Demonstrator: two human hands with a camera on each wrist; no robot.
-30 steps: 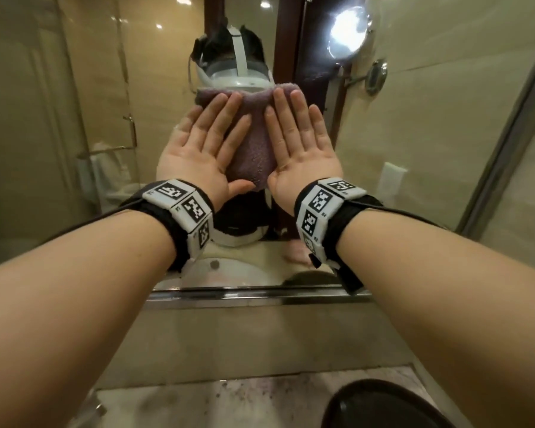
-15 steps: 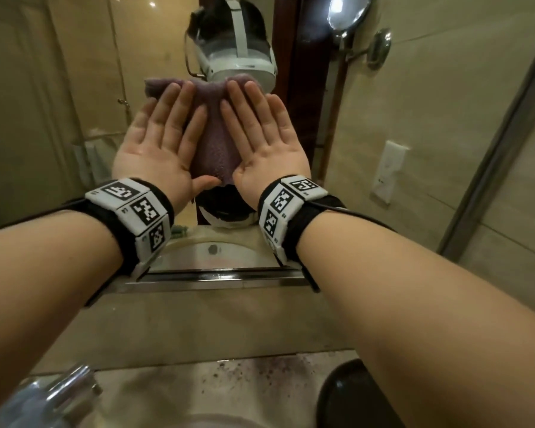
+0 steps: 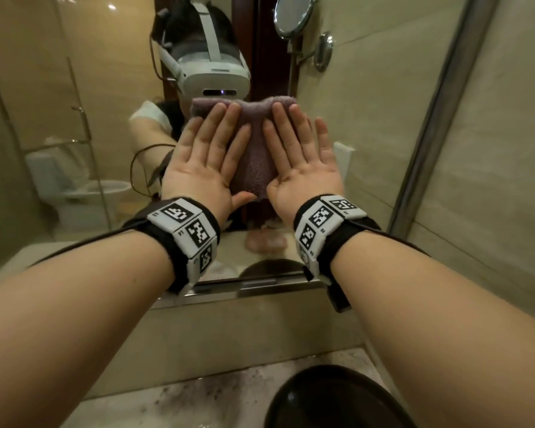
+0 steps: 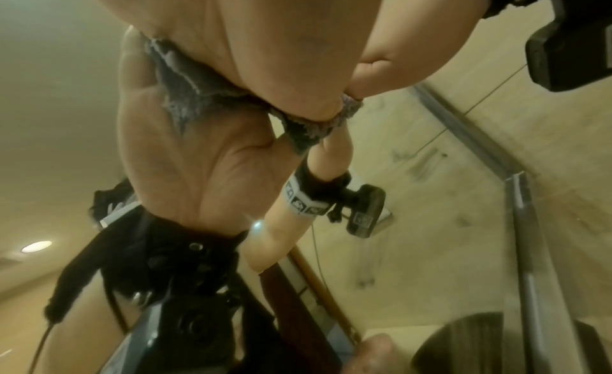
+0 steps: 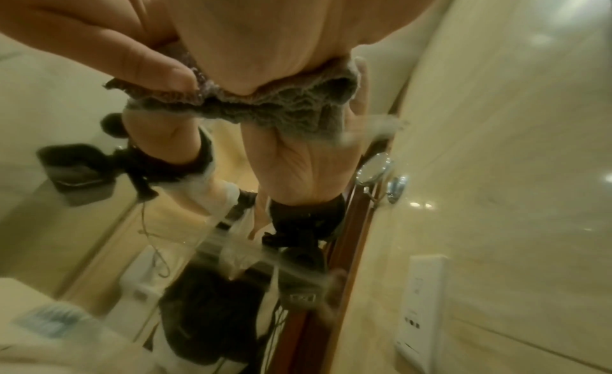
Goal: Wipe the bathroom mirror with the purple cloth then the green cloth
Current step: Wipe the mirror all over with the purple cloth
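Note:
The purple cloth [image 3: 254, 149] is spread flat against the bathroom mirror [image 3: 74, 125], just below the reflected headset. My left hand [image 3: 210, 143] presses its left half with straight fingers. My right hand [image 3: 297, 140] presses the right half the same way, thumbs nearly meeting at the cloth's lower edge. In the left wrist view, my left hand [image 4: 265, 39] meets its own reflection with the cloth [image 4: 185, 73] squeezed between them. The right wrist view shows my right hand [image 5: 248, 39] on the bunched cloth [image 5: 281, 105]. No green cloth is in view.
The mirror's metal lower frame [image 3: 254, 285] runs below my wrists, and its right frame strip [image 3: 430, 118] stands close to my right hand. A speckled stone counter [image 3: 183, 396] lies beneath, with a round black object [image 3: 331, 400] at the lower right.
Both hands slid the purple cloth across the glass, first to the left, then back right, closer to the mirror's right frame. The palms stayed flat throughout.

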